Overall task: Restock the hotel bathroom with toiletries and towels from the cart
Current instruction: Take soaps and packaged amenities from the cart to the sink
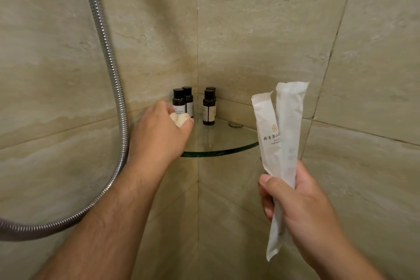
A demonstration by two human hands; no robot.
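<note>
Left hand (159,136) was at the 9 o'clock edge of the glass corner shelf (227,143), fingers curled round a small cream item (179,120), possibly soap. It sat just in front of the dark bottles (208,107), likely to be set beside them. Right hand (295,200), at 4 o'clock from the shelf, gripped two white paper sachets (279,134) upright and well clear, presumably next to be placed.
</note>
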